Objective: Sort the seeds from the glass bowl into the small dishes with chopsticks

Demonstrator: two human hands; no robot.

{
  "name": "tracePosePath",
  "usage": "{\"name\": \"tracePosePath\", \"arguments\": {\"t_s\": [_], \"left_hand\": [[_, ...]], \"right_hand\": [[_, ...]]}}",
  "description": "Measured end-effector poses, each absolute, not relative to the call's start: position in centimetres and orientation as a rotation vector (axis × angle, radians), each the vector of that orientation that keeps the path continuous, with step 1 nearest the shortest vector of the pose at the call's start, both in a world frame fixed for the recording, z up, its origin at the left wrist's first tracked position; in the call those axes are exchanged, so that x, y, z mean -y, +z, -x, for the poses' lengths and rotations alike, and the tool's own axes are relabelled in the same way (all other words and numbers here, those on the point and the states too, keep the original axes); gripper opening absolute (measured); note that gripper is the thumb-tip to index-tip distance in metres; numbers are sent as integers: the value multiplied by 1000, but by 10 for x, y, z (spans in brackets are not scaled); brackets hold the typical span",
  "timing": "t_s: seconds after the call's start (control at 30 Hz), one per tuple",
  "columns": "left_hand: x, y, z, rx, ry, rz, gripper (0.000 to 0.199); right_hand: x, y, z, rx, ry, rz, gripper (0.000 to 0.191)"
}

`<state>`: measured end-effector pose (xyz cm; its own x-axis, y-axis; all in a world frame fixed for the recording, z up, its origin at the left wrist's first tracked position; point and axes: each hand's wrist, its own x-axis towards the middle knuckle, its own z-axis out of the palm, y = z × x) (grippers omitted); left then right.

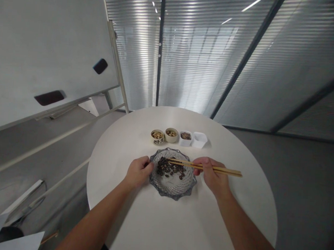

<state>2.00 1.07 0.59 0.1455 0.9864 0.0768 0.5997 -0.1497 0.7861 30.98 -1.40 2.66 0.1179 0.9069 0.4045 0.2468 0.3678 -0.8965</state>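
A glass bowl [172, 189] with a scalloped rim holds dark seeds [169, 167], gathered mostly in its back half. My left hand [139, 171] grips the bowl's left rim between thumb and fingers. In my right hand [213, 175] is a pair of wooden chopsticks [228, 171], closed around them at the bowl's right side. Their tips reach over the dark seeds; whether they pinch one is too small to tell. Behind the bowl stand two round cups [157, 137] [171, 135] of pale nuts, a white dish [185, 138] of small striped seeds and an empty white dish [200, 140].
All of this stands on a round white table [179, 228]. A whiteboard [54, 42] on a metal frame rises at the left, with two dark erasers on it. Glass partitions with blinds [197, 56] lie beyond the table. Papers and a cable show at lower left.
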Motion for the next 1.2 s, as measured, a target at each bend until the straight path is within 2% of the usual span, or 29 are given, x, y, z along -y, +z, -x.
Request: {"name": "tracePosePath", "arguments": {"t_s": [0.13,0.5,0.9,1.2], "left_hand": [[-11,5,-20,-1511,825,-1823,28],[-12,2,-19,-1507,828,-1843,29],[-11,6,-21,-1511,830,-1842,30],[-12,3,-20,-1525,841,-1843,29]], "right_hand": [[14,21,-311,1455,644,1121,45],[12,18,-300,1340,606,1055,49],[16,36,-296,977,634,898,50],[16,64,-305,806,517,772,53]]}}
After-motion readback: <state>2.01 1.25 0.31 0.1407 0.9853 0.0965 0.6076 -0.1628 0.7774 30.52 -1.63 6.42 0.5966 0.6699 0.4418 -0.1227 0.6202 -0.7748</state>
